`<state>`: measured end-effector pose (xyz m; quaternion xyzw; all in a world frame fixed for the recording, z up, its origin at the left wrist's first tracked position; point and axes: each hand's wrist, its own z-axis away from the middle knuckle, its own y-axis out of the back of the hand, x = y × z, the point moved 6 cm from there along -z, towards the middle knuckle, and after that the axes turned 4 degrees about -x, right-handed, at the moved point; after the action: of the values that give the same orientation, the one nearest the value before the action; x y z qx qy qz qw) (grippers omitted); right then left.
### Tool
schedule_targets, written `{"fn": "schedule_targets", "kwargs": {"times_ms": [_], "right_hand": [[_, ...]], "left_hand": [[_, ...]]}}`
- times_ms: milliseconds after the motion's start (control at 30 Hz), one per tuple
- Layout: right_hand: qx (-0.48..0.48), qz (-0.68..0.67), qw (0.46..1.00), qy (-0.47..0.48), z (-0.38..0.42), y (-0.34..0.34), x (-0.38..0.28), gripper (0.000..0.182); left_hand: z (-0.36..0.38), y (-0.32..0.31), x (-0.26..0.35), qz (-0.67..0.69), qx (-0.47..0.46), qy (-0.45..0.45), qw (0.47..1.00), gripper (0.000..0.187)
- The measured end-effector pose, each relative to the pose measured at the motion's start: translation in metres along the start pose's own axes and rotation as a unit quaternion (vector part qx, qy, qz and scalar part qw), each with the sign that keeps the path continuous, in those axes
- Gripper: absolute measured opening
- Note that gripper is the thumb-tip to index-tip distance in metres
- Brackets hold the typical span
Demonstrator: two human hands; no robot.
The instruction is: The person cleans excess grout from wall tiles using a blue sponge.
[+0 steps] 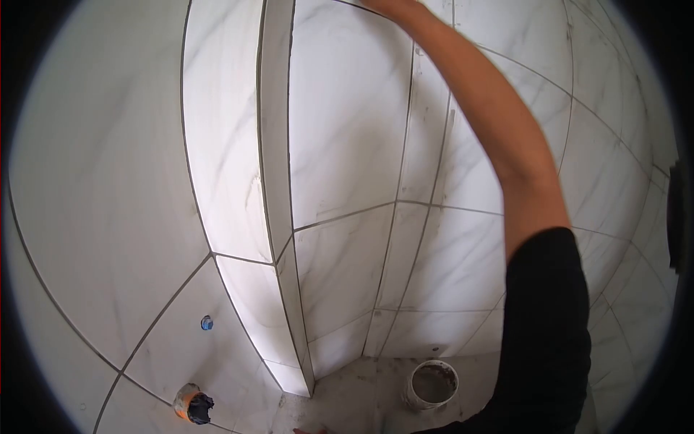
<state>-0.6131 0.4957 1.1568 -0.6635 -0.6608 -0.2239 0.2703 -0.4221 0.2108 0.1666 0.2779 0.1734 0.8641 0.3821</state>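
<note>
A bare arm in a black short sleeve rises on the right and bends toward the top edge. My right hand [383, 6] is mostly cut off there, beside the upper part of a white marbled wall tile [350, 108]; its fingers and anything in them are out of sight. Only a sliver of my left hand [311, 431] shows at the bottom edge, near the foot of a narrow tiled corner [285, 318], and its grip is hidden. Dark joint lines run between the tiles, with greyish smears along some of them.
On the floor [332, 398] stands a white bucket [434, 385] with grey residue inside. An orange pipe end [186, 399] with black material in it juts out at lower left, below a small blue plug [207, 322]. A dark object [677, 217] is at the right edge.
</note>
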Motion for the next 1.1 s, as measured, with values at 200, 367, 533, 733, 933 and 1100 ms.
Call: {"fn": "schedule_targets", "kwargs": {"times_ms": [200,367,533,733,933,1100], "right_hand": [[-0.185,0.147,0.962,-0.138,0.010,0.029,0.040,0.021],[-0.007,0.039,0.999,-0.034,0.017,-0.008,0.025,0.020],[-0.128,0.124,0.972,-0.154,0.003,0.026,0.028,0.022],[0.041,0.084,0.995,-0.030,0.020,-0.004,0.030,0.020],[-0.003,0.048,0.998,-0.032,0.014,0.000,-0.021,0.024],[-0.015,0.061,0.974,-0.216,0.024,-0.011,0.039,0.019]], "left_hand": [[0.024,0.022,-0.008,0.002,-0.001,-0.003,1.000,0.116],[0.001,0.009,-0.009,-0.001,-0.002,-0.016,1.000,0.118],[-0.046,-0.006,-0.022,-0.025,0.005,-0.036,0.999,0.117],[-0.031,-0.008,-0.011,-0.058,0.002,-0.048,0.997,0.116],[0.011,0.016,0.000,-0.037,0.002,-0.057,0.998,0.103],[0.016,0.030,0.001,-0.006,0.029,-0.066,0.997,0.104]]}}
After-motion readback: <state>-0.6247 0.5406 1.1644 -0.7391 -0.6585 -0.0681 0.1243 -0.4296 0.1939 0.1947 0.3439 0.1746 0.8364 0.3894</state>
